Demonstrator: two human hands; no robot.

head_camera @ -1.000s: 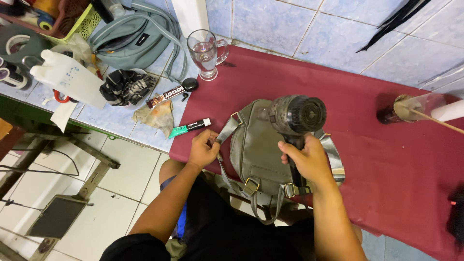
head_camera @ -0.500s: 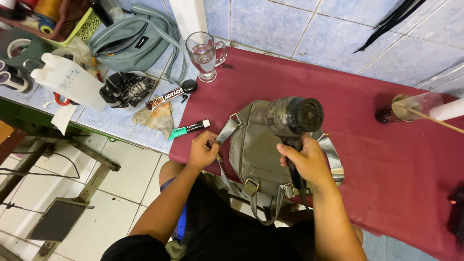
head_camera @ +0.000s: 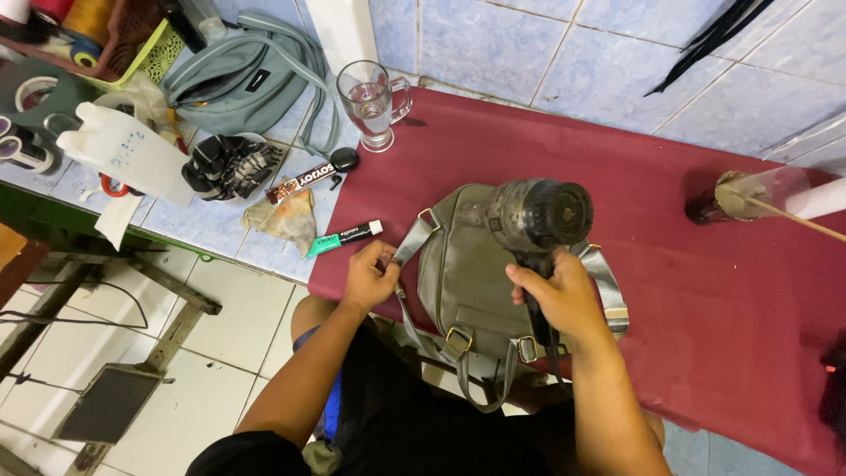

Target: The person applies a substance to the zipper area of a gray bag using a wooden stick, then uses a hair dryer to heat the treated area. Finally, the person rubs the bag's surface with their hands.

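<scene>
Fingers of the right hand point(head_camera: 564, 295) wrap the handle of a dusty hair dryer point(head_camera: 533, 214) held over the grey-green bag point(head_camera: 467, 278) on the maroon cloth point(head_camera: 670, 291), while the left hand point(head_camera: 368, 275) pinches the bag's strap point(head_camera: 412, 245).

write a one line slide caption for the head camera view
Right hand aims a hair dryer at a grey backpack on a red cloth; left hand grips its strap.

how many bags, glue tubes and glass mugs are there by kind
bags: 2, the grey-green leather bag and the pale blue fabric bag
glue tubes: 2, green-black, brown-black
clear glass mugs: 1
total: 5
</scene>
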